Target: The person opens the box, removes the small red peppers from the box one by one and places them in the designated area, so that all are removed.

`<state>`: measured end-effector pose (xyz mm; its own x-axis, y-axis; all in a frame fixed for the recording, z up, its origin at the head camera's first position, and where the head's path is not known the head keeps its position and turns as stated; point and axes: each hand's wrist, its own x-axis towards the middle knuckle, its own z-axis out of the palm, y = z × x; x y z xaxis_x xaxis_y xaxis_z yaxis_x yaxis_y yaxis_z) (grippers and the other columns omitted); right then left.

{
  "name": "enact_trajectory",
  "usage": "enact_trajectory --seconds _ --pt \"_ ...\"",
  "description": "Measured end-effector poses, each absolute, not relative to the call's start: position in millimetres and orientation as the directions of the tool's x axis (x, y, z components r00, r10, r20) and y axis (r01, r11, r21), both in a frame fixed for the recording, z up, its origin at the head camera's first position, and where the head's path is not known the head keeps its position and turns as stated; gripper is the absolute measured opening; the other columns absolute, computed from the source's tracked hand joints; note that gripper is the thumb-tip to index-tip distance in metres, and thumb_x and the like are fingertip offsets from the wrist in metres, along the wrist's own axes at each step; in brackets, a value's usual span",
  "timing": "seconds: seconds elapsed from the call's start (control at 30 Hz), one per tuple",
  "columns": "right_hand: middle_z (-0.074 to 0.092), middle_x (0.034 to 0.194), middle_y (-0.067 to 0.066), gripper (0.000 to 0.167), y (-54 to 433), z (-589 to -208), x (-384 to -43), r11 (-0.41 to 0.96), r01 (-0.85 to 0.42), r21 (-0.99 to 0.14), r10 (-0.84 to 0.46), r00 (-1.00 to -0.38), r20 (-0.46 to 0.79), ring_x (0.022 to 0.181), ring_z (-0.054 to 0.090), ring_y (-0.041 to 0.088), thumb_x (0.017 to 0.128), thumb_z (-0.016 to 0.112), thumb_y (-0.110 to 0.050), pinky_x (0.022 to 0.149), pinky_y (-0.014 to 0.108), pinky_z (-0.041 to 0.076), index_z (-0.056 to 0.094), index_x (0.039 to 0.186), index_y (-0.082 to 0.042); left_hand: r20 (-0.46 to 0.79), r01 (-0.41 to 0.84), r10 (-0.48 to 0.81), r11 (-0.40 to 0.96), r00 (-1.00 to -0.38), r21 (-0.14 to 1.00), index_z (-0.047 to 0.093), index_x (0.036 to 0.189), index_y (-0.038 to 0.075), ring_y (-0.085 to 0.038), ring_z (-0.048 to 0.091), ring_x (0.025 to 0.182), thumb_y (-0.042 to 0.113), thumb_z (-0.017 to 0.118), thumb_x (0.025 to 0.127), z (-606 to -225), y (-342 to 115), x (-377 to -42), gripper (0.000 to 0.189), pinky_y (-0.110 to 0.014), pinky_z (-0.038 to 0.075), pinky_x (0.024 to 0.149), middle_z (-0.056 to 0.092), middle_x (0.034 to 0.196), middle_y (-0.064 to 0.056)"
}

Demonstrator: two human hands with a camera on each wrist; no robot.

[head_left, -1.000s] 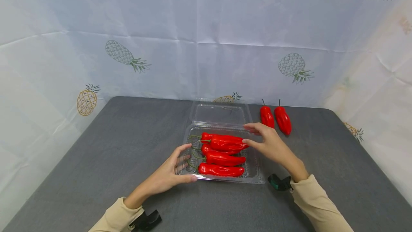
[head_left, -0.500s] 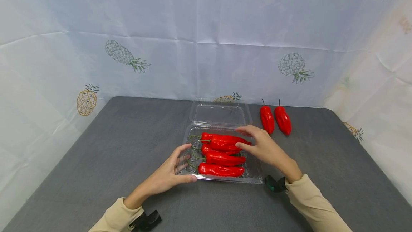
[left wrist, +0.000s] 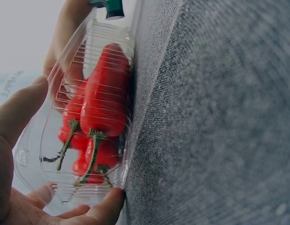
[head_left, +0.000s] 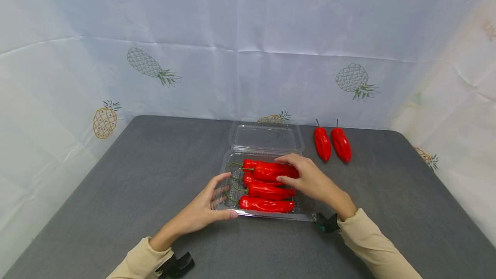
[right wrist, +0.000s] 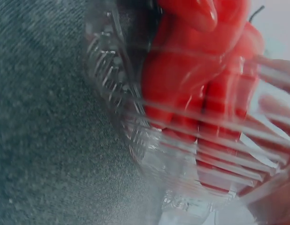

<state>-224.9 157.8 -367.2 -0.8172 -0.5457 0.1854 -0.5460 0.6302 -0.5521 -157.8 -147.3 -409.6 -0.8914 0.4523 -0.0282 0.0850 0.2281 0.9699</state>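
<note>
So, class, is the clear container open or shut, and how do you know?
The container is open: its lid is folded back on the far side, leaving the red peppers inside uncovered.

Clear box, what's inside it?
Five red peppers show inside the clear box. The top one lies partly over its neighbours. What is right underneath them is covered, and the right grip hides some tips in the head view.
</note>
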Motion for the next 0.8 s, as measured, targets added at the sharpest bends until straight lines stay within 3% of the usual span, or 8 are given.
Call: enact_trajectory --seconds 0.6,0.8 --pt "0.063 0.132 0.013 0.05 149.7 -370.3 -227.3 0.653 -0.574 -0.494 -0.584 -0.797 0.155 0.12 0.061 0.029 0.089 0.075 -0.019 0.099 0.047 0.055 0.058 0.134 -0.004 -0.027 0.088 0.456 0.23 -0.89 0.969 0.018 0.156 0.015 -0.038 0.027 0.149 0.021 0.08 0.085 -409.9 -147.2 -158.3 0.094 -0.054 0.034 0.118 0.015 0.165 -0.011" --pt "0.061 0.129 0.011 0.05 148.7 -369.2 -227.5 0.666 -0.565 -0.487 -0.584 -0.801 0.131 0.112 0.06 0.026 0.088 0.075 -0.019 0.091 0.041 0.059 0.059 0.134 -0.006 -0.025 0.092 0.457 0.232 -0.889 0.968 0.017 0.156 0.015 -0.039 0.027 0.149 0.021 0.08 0.085 -410.0 -146.9 -158.6 0.095 -0.055 0.034 0.118 0.015 0.165 -0.012"
